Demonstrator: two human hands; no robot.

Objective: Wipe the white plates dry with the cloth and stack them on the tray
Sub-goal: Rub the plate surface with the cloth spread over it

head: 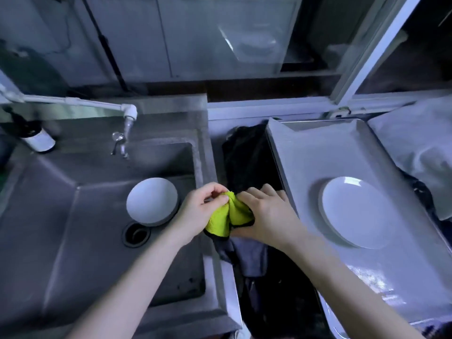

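At least two white plates [152, 201] [357, 211], one yellow cloth [230, 216], one tray [318, 148] — two hands [195, 211] [271, 216]

Grey sink [61, 241], white tap [129, 113], glass-fronted cabinet [244, 45] behind

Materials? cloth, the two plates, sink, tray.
Cloth: fuzzy yellow-green pile, dark edging, likely microfibre.
Plates: smooth white, some sheen; ceramic or melamine, can't tell.
Sink: dull grey, brushed look, probably stainless steel.
Tray: pale, matte, probably metal.

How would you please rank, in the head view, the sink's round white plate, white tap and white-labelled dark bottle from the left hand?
1. Round white plate, beside the left hand.
2. White tap, farther back.
3. Dark bottle, far left.
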